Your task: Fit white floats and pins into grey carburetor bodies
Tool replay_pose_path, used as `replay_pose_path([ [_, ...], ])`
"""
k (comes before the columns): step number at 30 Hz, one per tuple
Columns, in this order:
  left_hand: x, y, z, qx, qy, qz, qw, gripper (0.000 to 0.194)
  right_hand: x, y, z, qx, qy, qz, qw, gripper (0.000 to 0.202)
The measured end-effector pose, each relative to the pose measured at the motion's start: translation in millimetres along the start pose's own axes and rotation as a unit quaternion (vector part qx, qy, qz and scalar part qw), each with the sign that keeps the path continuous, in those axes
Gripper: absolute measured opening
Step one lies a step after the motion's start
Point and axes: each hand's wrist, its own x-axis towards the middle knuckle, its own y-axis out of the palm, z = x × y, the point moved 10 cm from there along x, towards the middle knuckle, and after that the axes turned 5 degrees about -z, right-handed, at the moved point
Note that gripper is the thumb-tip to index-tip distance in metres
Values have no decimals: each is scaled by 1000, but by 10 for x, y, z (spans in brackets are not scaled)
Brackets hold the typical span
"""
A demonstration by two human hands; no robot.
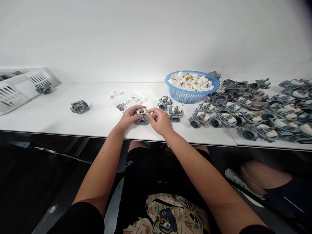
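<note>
Near the front edge of the white table, my left hand (129,117) grips a grey metal carburetor body (142,121) from its left side, thumb across the front. A white float (141,111) sits on top of that body. My right hand (159,121) is at its right side, thumb and forefinger pinched together at the float's edge; anything between those fingertips is too small to make out. Just behind lies a clear tray (128,101) with thin metal pins. Two more bodies with white floats, one (165,101) behind the other (175,112), stand right of my right hand.
A blue basket (191,96) full of white floats stands at the back. Many carburetor bodies (258,120) crowd the right side. At left are a lone body (79,106) and a white slotted basket (21,87). Another person's leg (265,175) shows below the table at right.
</note>
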Motion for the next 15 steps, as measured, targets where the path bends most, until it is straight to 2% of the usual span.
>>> replay_pose_path([
  [3, 1, 7, 19, -6, -7, 6, 1000, 54, -11, -5, 74, -54, -27, -4, 998, 19],
  [7, 12, 1, 50, -6, -8, 14, 1000, 56, -15, 22, 90, -71, -22, 5, 997, 18],
  [15, 18, -11, 48, 11, 2, 21, 1000, 55, 16, 34, 24, 21, 4, 1, 1000, 15],
])
